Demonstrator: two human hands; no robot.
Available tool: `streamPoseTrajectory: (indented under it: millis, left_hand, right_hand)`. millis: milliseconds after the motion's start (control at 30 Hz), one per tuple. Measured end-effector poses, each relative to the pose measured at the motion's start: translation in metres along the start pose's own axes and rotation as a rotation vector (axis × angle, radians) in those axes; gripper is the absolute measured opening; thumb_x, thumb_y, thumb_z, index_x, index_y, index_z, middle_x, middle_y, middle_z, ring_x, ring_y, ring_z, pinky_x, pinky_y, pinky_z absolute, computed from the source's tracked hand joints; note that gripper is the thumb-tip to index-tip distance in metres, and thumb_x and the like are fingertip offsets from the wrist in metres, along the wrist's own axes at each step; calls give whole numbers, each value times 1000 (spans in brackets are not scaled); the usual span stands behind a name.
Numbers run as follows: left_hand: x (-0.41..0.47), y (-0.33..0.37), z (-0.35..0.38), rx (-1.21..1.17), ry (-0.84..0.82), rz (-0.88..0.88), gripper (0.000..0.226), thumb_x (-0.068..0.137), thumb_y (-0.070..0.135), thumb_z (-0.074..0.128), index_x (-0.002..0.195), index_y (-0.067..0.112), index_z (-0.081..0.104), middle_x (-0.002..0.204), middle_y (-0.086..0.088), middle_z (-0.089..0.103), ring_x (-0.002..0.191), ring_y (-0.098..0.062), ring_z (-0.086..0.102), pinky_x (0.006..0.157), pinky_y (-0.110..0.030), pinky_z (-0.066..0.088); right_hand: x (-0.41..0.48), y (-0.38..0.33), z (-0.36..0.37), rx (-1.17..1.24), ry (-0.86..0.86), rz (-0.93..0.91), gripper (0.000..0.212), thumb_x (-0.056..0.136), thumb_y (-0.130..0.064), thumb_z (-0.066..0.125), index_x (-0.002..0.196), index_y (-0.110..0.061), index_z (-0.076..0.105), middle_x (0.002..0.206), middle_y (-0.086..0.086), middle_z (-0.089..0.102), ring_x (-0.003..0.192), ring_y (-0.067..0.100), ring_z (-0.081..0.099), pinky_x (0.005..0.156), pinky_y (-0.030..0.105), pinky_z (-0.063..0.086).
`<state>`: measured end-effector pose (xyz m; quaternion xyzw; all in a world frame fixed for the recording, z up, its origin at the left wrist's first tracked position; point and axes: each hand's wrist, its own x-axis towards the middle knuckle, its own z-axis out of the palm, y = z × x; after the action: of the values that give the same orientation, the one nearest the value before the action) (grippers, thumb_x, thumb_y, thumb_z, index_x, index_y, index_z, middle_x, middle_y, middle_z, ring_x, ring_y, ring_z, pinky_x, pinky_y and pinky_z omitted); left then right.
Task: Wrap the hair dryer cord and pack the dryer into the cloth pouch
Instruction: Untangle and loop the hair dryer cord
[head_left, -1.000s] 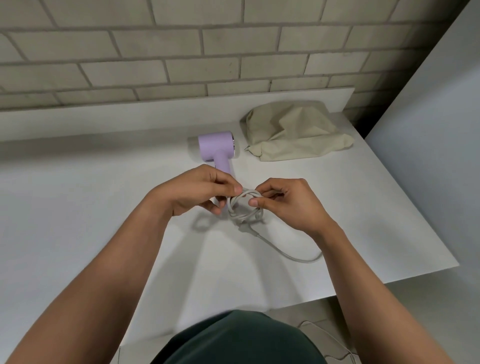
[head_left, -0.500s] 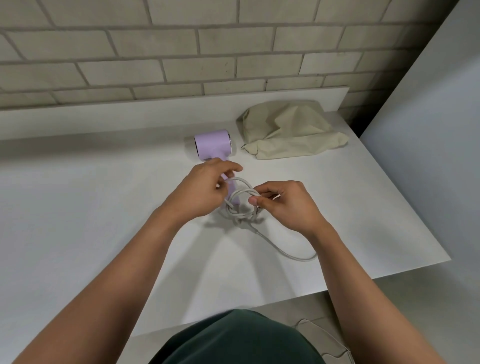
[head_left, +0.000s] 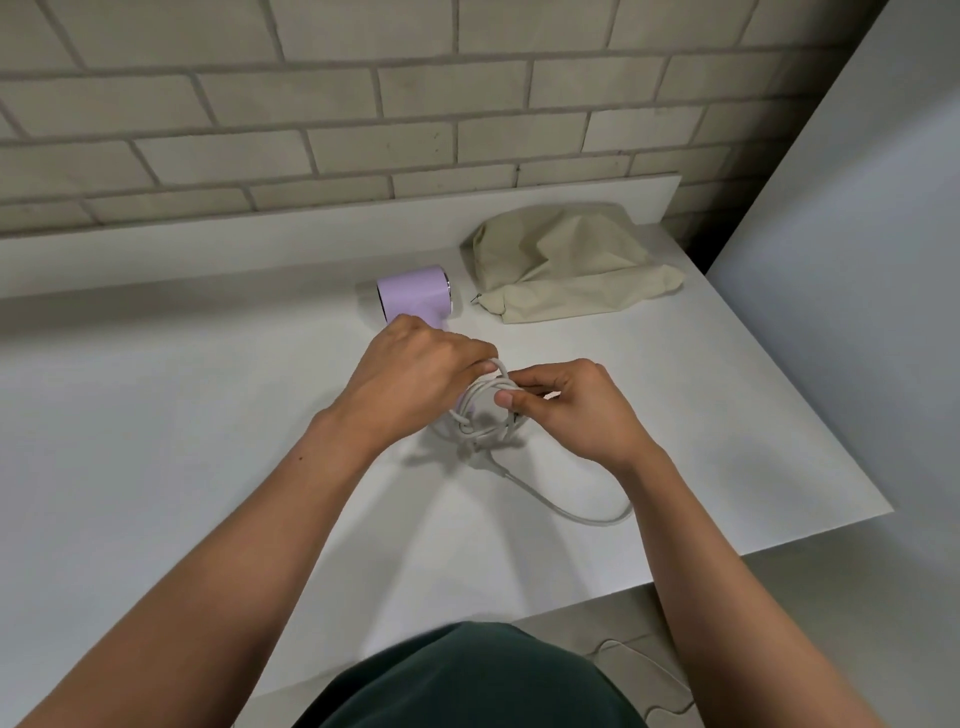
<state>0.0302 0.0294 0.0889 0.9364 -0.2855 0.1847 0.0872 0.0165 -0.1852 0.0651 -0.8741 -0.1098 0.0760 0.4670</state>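
Note:
A lilac hair dryer (head_left: 413, 293) lies on the white table (head_left: 156, 441), its handle hidden under my left hand (head_left: 410, 379). The grey cord (head_left: 485, 418) is coiled in several loops by the handle. My left hand covers the handle and pinches the top of the coil. My right hand (head_left: 571, 410) pinches the coil's right side between thumb and fingers. A loose length of the cord (head_left: 576, 514) trails toward the table's front right. The beige cloth pouch (head_left: 566, 265) lies crumpled behind the hands at the back right.
A brick wall (head_left: 415, 104) and a low white ledge run along the back. A pale panel (head_left: 857, 312) stands to the right of the table. Another cable (head_left: 644, 670) lies on the floor below the table's front edge.
My left hand has moved forward over the dryer handle and onto the top of the coil. The right hand keeps its pinch on the coil, which sits a little tighter.

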Motion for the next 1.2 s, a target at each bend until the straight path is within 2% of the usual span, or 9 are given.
streamPoseTrajectory:
  millis: [233, 333, 467, 600, 700, 800, 933, 1067, 1200]
  left_hand:
    - [-3, 17, -3, -710, 111, -584, 22, 109, 37, 44, 105, 22, 60, 73, 8, 73, 66, -13, 71, 72, -40, 57]
    - [-5, 10, 0, -627, 105, -556, 16, 107, 28, 49, 112, 21, 63, 88, 9, 75, 78, -15, 71, 79, -42, 57]
    - [-8, -1, -1, -327, 37, -233, 42, 100, 12, 59, 139, 26, 58, 131, 5, 63, 106, -21, 61, 85, -42, 55]
    - [4, -7, -8, -35, -142, 91, 39, 91, 19, 76, 129, 25, 70, 124, 2, 70, 107, -30, 62, 87, -42, 51]
    - [13, -8, -16, 2, -243, 157, 23, 101, 36, 61, 120, 30, 74, 108, 7, 74, 99, -26, 61, 83, -33, 35]
    - [13, -10, -15, 94, -162, 140, 38, 105, 44, 41, 94, 27, 74, 79, 7, 69, 78, -25, 55, 75, -32, 25]
    - [2, -9, -4, 113, 0, -3, 51, 102, 44, 31, 81, 18, 69, 53, 0, 51, 53, -29, 50, 73, -34, 44]
    - [-2, -10, 0, -32, 9, -319, 55, 104, 53, 21, 94, 16, 61, 74, -4, 74, 65, -39, 61, 64, -35, 41]
    - [-5, -10, -4, -188, 15, -480, 35, 108, 47, 35, 97, 22, 56, 88, 6, 77, 79, -35, 64, 69, -42, 54]
  right_hand:
    - [-4, 0, 0, 234, 71, 9, 11, 92, -23, 77, 102, -23, 83, 91, -4, 80, 94, 18, 74, 94, 42, 55]
    - [-3, 2, 1, 167, 94, -8, 12, 93, -25, 77, 101, -30, 83, 86, -5, 79, 88, 16, 72, 84, 35, 55]
    - [-4, 2, 1, 13, 77, -48, 8, 94, -28, 74, 96, -27, 82, 80, -7, 77, 77, 6, 65, 72, 19, 46]
    - [-3, 0, 5, -121, 38, -98, 10, 95, -31, 70, 94, -28, 80, 81, -4, 75, 81, 15, 61, 77, 29, 48]
    - [-3, -3, 5, -144, 41, -105, 11, 95, -33, 70, 96, -30, 80, 79, -1, 74, 81, 19, 61, 77, 30, 48]
    - [-4, -7, 4, -70, 81, -105, 10, 94, -34, 72, 98, -33, 81, 81, 1, 76, 78, 16, 59, 72, 26, 47]
    - [-5, -7, 3, 29, 110, -60, 11, 91, -31, 77, 101, -32, 82, 81, -9, 77, 73, 4, 63, 66, 13, 42]
    - [-4, 0, 1, 110, 102, -12, 13, 90, -31, 79, 102, -33, 82, 87, -11, 79, 88, 10, 72, 82, 31, 55]
    - [-3, 0, 2, 69, 125, -36, 15, 92, -26, 78, 105, -29, 82, 81, -18, 76, 80, -2, 66, 69, 9, 41]
